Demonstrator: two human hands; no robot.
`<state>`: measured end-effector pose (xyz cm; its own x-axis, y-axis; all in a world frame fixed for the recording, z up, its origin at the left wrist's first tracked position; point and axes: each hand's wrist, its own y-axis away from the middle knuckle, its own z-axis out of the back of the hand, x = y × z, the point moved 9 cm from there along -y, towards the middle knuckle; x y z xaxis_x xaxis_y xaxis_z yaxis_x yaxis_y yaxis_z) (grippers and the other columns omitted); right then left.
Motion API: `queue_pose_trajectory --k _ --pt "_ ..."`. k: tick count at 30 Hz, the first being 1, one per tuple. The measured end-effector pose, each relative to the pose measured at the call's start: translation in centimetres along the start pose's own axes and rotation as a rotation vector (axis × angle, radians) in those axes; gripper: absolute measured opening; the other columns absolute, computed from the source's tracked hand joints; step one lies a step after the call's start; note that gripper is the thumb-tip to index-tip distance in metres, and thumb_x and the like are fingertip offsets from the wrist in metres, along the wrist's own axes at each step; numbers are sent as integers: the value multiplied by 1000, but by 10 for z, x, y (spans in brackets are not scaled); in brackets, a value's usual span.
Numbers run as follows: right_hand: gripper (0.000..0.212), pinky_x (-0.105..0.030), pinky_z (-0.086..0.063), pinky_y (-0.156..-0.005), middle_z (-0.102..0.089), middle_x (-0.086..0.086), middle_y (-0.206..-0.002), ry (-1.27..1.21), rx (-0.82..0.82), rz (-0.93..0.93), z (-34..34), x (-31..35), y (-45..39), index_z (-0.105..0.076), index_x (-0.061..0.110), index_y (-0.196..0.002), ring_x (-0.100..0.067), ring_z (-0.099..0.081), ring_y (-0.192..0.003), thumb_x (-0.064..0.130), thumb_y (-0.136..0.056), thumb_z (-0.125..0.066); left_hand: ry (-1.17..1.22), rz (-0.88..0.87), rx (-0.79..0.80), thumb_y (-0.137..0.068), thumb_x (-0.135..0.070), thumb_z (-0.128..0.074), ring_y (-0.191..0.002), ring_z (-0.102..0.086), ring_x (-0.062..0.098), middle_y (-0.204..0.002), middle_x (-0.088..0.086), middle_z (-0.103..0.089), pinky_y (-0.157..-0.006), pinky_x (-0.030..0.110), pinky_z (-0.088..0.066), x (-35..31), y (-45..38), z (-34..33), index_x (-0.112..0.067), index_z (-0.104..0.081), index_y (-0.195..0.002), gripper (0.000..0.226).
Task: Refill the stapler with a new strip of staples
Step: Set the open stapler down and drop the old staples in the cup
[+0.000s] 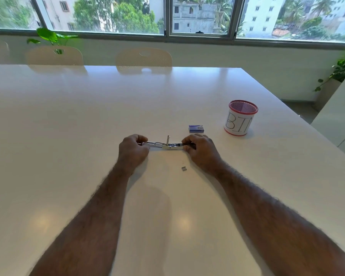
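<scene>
A silver metal stapler (166, 145) lies swung fully flat on the white table (88, 116), with a small part sticking up at its middle. My left hand (132, 151) grips its left end with curled fingers. My right hand (200, 149) pinches its right end. A short piece of staples (184, 168) lies loose on the table just in front of my right hand. A small blue staple box (196, 128) sits shut behind my right hand.
A white mesh cup with a red rim, marked "BIN" (240, 118), stands to the right of the box. Two pale chairs (143, 56) stand at the table's far edge under the windows. The table's right edge (299, 120) runs diagonally.
</scene>
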<state>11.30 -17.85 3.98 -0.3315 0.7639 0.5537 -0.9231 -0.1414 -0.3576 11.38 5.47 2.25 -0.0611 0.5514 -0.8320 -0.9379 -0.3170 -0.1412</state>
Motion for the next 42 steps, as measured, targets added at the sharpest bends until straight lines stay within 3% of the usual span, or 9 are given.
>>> queue_pose_trajectory --k 4,7,12,15,21,33,36,39,42 --pt "23 -37 -38 -94 -68 -5 -115 89 -78 22 7 1 7 -69 15 -110 -24 -53 -111 20 -88 -65 -150 -100 -15 -79 -8 -64 -77 -58 16 -89 9 -71 -76 18 -40 -9 2 -1 -11 -75 -96 20" --pt "14 -35 -47 -85 -68 -8 -102 48 -124 75 18 8 13 -70 10 -100 -21 -57 -97 14 -88 -66 -177 -107 -47 -79 -6 -62 -93 -64 27 -102 16 -70 -86 25 -44 -11 3 1 -7 -73 -104 27" --pt "10 -27 -56 -78 -70 -2 -93 -6 123 88 6 13 24 -74 12 -94 -11 -63 -81 14 -86 -68 -258 -317 -132 -75 -3 -60 -89 -59 26 -101 14 -61 -78 26 -43 -42 18 1 -6 -69 -96 23" --pt "10 -23 -53 -77 -71 1 -93 14 193 72 -1 14 28 -75 16 -94 -8 -62 -80 19 -86 -70 -223 -434 29 -72 -1 -61 -64 -54 10 -84 3 -61 -62 13 -38 -62 28 -14 -13 -69 -77 15" --pt "10 -22 -54 -74 -70 2 -90 29 209 54 -2 18 27 -76 15 -92 -6 -62 -77 19 -84 -72 -221 -458 369 -71 -4 -59 -60 -55 -2 -69 -10 -64 -54 8 -37 -66 46 -42 -25 -64 -63 23" --pt "2 -31 -58 -75 -67 3 -87 128 347 -29 -14 21 18 -70 18 -86 -10 -63 -80 16 -85 -70 -252 -440 489 -71 -7 -57 -56 -57 -7 -66 -16 -65 -56 16 -41 -62 51 -53 -23 -67 -64 20" --pt "10 -28 -57 -74 -64 6 -84 91 385 -47 -17 17 18 -64 24 -82 -9 -61 -79 16 -86 -69 -263 -466 536 -74 -9 -61 -58 -57 -9 -71 -17 -64 -53 7 -37 -65 55 -56 -22 -71 -74 16" --pt "11 -21 -52 -69 -62 8 -83 4 404 -95 -16 7 19 -63 25 -81 -9 -60 -77 17 -87 -67 -263 -502 581 -79 -23 -72 -64 -57 -7 -75 -18 -61 -57 10 -39 -69 63 -60 -21 -73 -80 3" --pt "12 -17 -46 -63 -62 7 -84 -130 348 -170 -9 -6 18 -62 26 -83 -8 -59 -77 17 -88 -67 -320 -525 581 -78 -39 -75 -70 -55 -3 -80 -16 -59 -57 15 -38 -70 70 -67 -22 -73 -87 19"
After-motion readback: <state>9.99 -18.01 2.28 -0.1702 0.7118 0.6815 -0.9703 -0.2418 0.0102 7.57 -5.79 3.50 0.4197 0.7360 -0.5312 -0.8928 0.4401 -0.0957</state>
